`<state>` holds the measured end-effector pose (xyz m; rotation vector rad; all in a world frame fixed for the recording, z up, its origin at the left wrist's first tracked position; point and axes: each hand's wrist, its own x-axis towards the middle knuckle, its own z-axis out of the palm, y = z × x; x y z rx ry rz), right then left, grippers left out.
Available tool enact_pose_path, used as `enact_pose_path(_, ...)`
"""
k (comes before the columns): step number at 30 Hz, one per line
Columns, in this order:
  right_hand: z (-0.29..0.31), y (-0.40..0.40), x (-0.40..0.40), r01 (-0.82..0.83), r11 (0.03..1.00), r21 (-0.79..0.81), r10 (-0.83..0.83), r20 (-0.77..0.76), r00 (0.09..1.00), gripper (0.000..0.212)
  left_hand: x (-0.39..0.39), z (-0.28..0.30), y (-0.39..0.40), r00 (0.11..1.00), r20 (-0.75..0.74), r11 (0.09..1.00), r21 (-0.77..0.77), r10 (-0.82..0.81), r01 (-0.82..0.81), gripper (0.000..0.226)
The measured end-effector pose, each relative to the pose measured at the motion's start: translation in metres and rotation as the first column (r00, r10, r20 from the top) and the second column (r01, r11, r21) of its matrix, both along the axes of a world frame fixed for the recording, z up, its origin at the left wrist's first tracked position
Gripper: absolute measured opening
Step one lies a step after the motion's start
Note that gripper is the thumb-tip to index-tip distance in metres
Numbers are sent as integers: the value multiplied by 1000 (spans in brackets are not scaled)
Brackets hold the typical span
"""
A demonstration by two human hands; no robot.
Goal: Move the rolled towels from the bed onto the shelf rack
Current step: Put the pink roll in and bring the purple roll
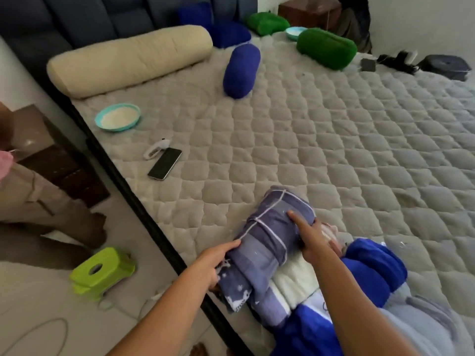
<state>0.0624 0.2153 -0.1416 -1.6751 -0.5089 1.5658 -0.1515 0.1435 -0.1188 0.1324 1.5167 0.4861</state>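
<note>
A lavender-grey rolled towel (267, 242) with white stripes lies on top of a pile near the bed's front edge. My left hand (214, 263) grips its near end and my right hand (312, 237) holds its far side, forefinger stretched over the top. Under it lie a cream towel (293, 281) and bright blue cloth (372, 268). A blue roll (240, 70) rests in the middle of the quilted mattress (334, 150). Two green rolls (326, 47) (267, 23) and a further blue roll (228, 33) lie by the headboard. No shelf rack is in view.
A cream bolster (128, 60), two teal bowls (118, 116) (295, 32), a phone (165, 163) and a small white device (155, 150) lie on the bed. On the floor to the left are a lime green stool (101, 272), a dark cabinet (51, 155) and a person's legs (48, 214).
</note>
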Motion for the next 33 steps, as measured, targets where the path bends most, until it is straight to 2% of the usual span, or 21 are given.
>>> enact_pose_path(2, -3, 1, 0, -20, 1000, 0, 20, -35, 999, 92, 1, 4, -1, 999, 0, 999, 9, 34, -34, 38)
enact_pose_path(5, 0, 0, -1, 24, 1000, -18, -25, -57, 998, 71, 2, 10, -5, 999, 12, 998, 37, 52, -53, 36)
enact_pose_path(9, 13, -6, -13, 137, 982, 133, -135, -27, 990, 53, -10, 22, -14, 1000, -13, 998, 66, -1, 2, 42)
enact_pose_path(12, 25, -22, -31, 157, 966, 207, -162, 8, 987, 57, -29, 33, -28, 996, -85, 991, 137, 4, 8, 52)
enact_pose_path(15, 40, -42, -63, 134, 957, 256, -137, -4, 991, 57, -56, 46, -54, 989, -136, 973, 231, 52, -19, 47)
enact_pose_path(18, 59, -67, -109, -9, 950, 312, -9, 55, 998, 62, -92, 61, -94, 974, -174, 949, 304, 144, -86, 32)
enact_pose_path(21, 81, -104, -166, -154, 905, 396, 143, 57, 988, 70, -135, 71, -152, 939, -200, 905, 381, 281, -190, 43)
enact_pose_path(22, 91, -120, -188, -207, 882, 424, 200, 62, 978, 69, -150, 73, -175, 923, -198, 886, 404, 329, -229, 43)
enact_pose_path(25, 113, -178, -251, -370, 786, 496, 377, 90, 922, 62, -189, 88, -259, 873, -178, 827, 447, 455, -340, 18)
enact_pose_path(26, 120, -200, -271, -430, 739, 519, 447, 101, 889, 58, -203, 93, -290, 855, -178, 806, 468, 488, -363, 16)
enact_pose_path(28, 134, -247, -313, -533, 627, 568, 579, 118, 807, 52, -233, 104, -357, 823, -191, 776, 497, 535, -389, 20)
enact_pose_path(30, 145, -299, -354, -608, 501, 616, 692, 138, 709, 56, -259, 114, -426, 786, -226, 751, 525, 576, -400, 23)
enact_pose_path(33, 162, -379, -411, -667, 311, 677, 793, 201, 575, 56, -282, 132, -526, 703, -259, 692, 572, 662, -441, 36)
